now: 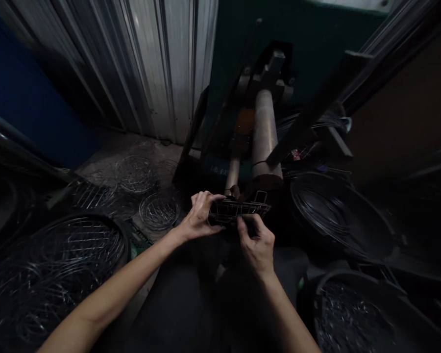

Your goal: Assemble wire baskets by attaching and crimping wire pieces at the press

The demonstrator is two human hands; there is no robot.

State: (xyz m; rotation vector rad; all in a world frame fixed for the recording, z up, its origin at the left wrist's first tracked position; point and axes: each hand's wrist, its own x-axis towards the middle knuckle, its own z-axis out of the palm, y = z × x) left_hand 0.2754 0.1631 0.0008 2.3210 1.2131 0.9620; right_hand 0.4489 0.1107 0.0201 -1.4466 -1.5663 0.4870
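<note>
A small wire basket or rack [228, 210] is held at the front of a machine with two metal arms. My left hand [201, 215] grips its left end, thumb and fingers around the top and bottom wires. At its front right side, my right hand [257, 241] is closed in a pinch against the lower wires; anything small between those fingertips is too dark to make out. A wire loop [260, 197] stands up from the rack's right end. Just above, the thin lower arm [233, 176] and the thick cylinder arm [265, 132] of the machine reach toward it.
A tub of wire pieces [59, 260] stands at left, with round wire grids [159, 212] on the floor beyond. On the right are a basin with coiled wire [319, 206] and a bucket of small metal parts [353, 314]. A dark bar [316, 108] slants above the basin.
</note>
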